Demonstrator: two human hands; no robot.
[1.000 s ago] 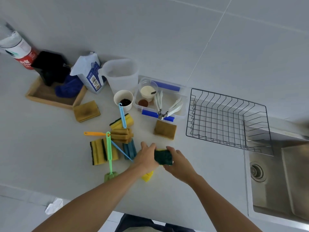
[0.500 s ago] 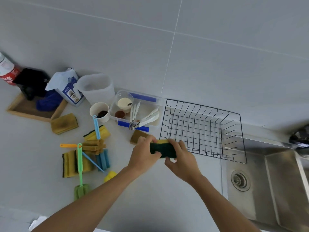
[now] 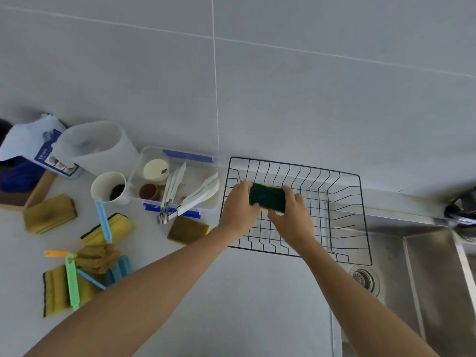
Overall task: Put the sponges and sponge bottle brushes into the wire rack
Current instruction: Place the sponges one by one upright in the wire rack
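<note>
Black wire rack [image 3: 342,220]: empty, on grey table [image 3: 231,292] at 3 o'clock. Green-topped yellow sponge [image 3: 267,200]: over rack, left hand [image 3: 238,208] and right hand [image 3: 291,217] closed on its short ends. Prob. light, soft; grip ends w/o squeezing.

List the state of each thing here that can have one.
Green-topped yellow sponge: held by both hands over the rack.
Left hand: gripping the sponge.
Right hand: gripping the sponge.
Black wire rack: empty.
White paper cup: upright, dark contents.
Clear plastic box: open, holds utensils.
</note>
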